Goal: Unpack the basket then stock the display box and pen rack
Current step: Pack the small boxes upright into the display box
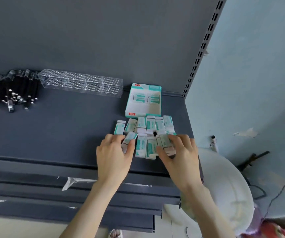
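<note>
Several small white-and-teal eraser packs [146,133] lie bunched on the dark grey shelf [61,131], just in front of the open white-and-teal display box [144,102], which looks empty. My left hand [115,155] presses against the left side of the bunch, fingers curled on one tilted pack [128,140]. My right hand [179,155] grips packs at the right side of the bunch. A clear plastic pen rack [81,83] with rows of holes lies at the back of the shelf. A heap of black pens [11,90] lies to its left.
A white round basket [227,186] sits below the shelf at the right, under my right forearm. The shelf's perforated upright [201,48] and a pale blue wall [258,74] bound the right side. Tape scraps stick to the shelf's front rail [73,182].
</note>
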